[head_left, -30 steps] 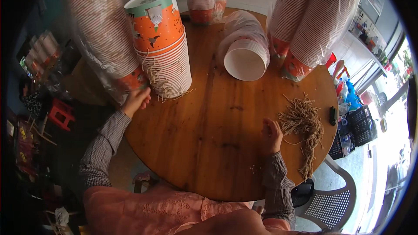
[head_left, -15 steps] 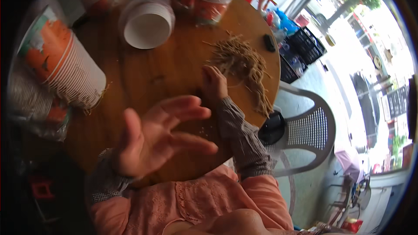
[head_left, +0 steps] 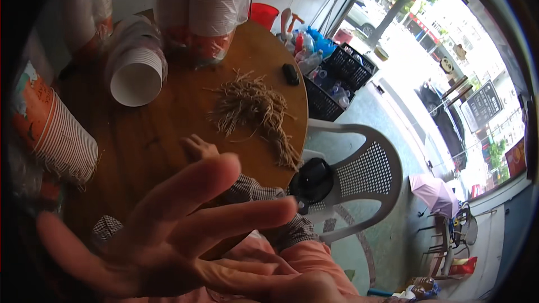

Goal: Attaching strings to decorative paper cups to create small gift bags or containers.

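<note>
The bundle of straw-coloured fibres [head_left: 254, 113] lies loose on the round wooden surface [head_left: 168, 129], toward its 3 o'clock edge, with a tail of strands trailing to the rim at about 4 o'clock. The right hand [head_left: 199, 148] rests on the wood just beside the bundle, at its 8 o'clock; its fingers look curled and hold nothing that shows. The left hand [head_left: 168, 235] is raised close to the camera, fingers spread wide and empty, and it hides much of the near side of the surface.

The likely trouble is the trailing end: a sweep of the right hand could push strands over the rim onto the white plastic chair [head_left: 365, 163] or the floor. With the raised hand blocking the view, a reach could also be misjudged.

At 11 o'clock from the bundle a stack of white paper cups [head_left: 137, 76] lies on its side, mouth toward the person; a tall stack of orange-printed cups [head_left: 53, 129] leans at 9 o'clock. A small black object [head_left: 290, 74] sits near the far rim at 1 o'clock.
</note>
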`<state>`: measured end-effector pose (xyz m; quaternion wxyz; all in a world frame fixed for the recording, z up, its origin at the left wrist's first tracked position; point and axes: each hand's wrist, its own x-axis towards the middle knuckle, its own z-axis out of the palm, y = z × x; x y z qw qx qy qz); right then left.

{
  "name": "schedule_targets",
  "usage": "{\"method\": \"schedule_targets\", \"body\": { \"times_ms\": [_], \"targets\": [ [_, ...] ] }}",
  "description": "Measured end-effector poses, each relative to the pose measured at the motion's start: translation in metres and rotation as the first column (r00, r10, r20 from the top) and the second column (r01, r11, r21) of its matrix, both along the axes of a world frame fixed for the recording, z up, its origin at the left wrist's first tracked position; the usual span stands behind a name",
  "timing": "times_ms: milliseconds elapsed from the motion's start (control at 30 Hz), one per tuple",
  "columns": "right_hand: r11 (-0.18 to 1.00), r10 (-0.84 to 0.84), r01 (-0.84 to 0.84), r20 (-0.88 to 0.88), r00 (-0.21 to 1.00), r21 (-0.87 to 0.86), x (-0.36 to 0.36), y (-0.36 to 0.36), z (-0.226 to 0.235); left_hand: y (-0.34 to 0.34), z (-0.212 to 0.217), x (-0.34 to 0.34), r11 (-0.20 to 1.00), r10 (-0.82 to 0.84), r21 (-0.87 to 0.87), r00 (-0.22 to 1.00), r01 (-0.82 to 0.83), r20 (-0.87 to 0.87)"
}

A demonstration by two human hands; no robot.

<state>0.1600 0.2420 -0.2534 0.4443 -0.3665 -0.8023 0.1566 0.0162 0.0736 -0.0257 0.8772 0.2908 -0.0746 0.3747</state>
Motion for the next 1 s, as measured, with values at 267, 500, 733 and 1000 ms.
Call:
{"method": "schedule_targets", "body": {
  "times_ms": [267,500,733,1000],
  "targets": [
    [0.992,0.124,-0.119,0.126,0.984,-0.043,-0.02,0.012,-0.031,-0.001,-0.034,-0.027,0.983,0.091,0.155,0.993,-0.102,0.077],
    [0.996,0.043,-0.035,0.108,0.993,-0.081,0.002,0.011,-0.019,-0.025,-0.107,-0.069,0.987,0.04,0.152,0.997,-0.05,0.069],
    [0.99,0.114,-0.106,0.084,0.99,-0.096,-0.006,0.0,-0.018,0.035,0.011,0.059,0.974,0.142,0.173,0.988,-0.15,0.055],
    [0.994,0.108,-0.108,-0.006,0.994,-0.014,0.001,0.018,-0.02,0.025,0.01,0.041,0.986,-0.077,0.119,0.959,0.113,-0.272]
  ]
}}
